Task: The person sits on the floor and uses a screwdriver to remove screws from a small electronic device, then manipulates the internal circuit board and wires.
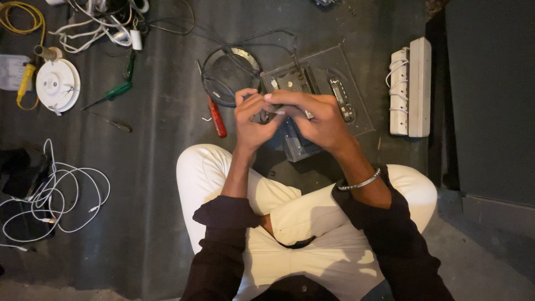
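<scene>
— Where are the hands?

— I see the left hand (253, 120) and right hand (317, 120) meeting over a clear-cased device (312, 106) on the floor (161, 184), both grips pinched narrow on some small part I can't make out.

— How far along?

— Casing looks opened, nothing refitted. A red screwdriver (216, 120) lies idle at nine o'clock, a white power strip (409, 86) at three.

My left hand (252, 120) and right hand (317, 120) hide the small thing between them. The yellow cable (22, 17) is cut off by the top edge.
</scene>
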